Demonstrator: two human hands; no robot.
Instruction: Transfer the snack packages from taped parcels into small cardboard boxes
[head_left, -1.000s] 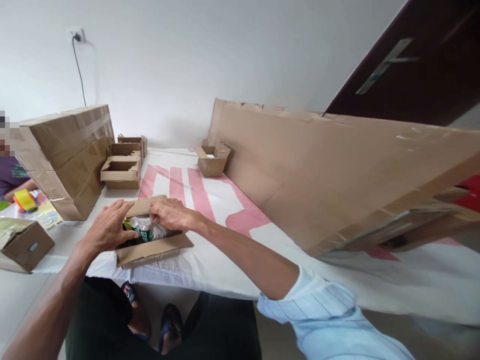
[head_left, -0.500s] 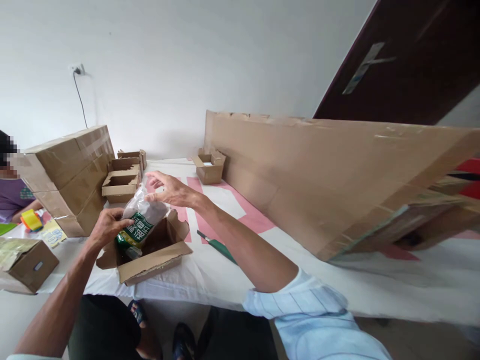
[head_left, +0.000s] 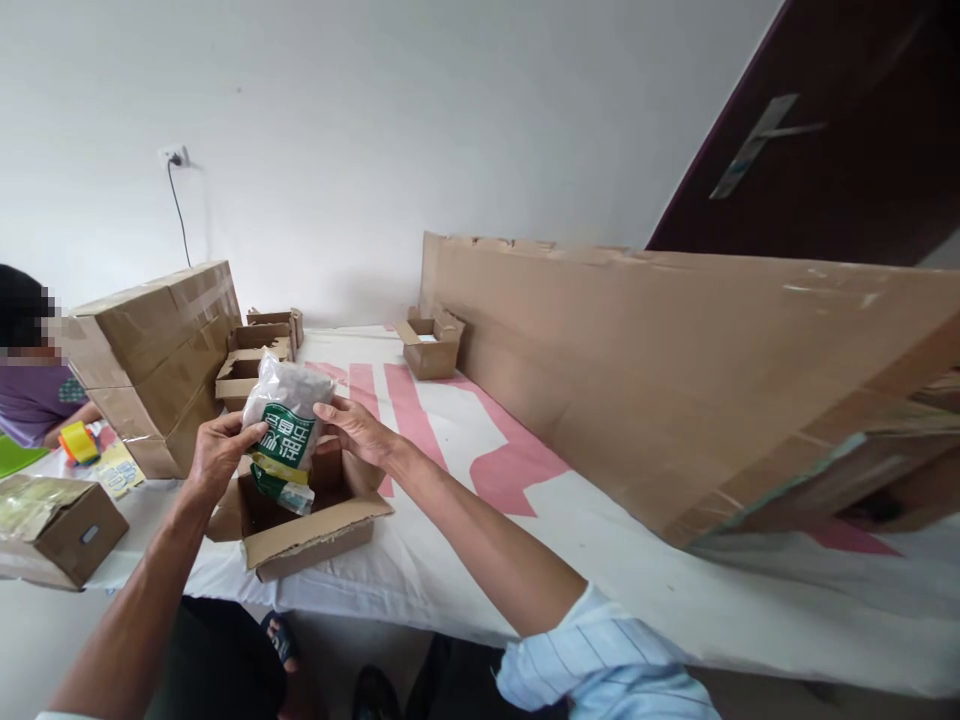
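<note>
Between my two hands is a plastic bag, clear to whitish at the top with a green and yellow printed label. My left hand grips its left edge, thumb on the front. On the right edge, my right hand is closed with its thumb against the label side. The bag is tilted just above an open cardboard box with its flaps folded out. The bag covers part of the box's inside, so its contents cannot be made out.
Taped cartons are stacked at the left, with small open boxes beside them. A closed box lies near left; a tape roll is behind it. A long cardboard panel stands at right. A person sits far left.
My right hand has come down from the bag's top to its right edge. The bag now sits more upright and higher over the box, its label turned more toward me.
</note>
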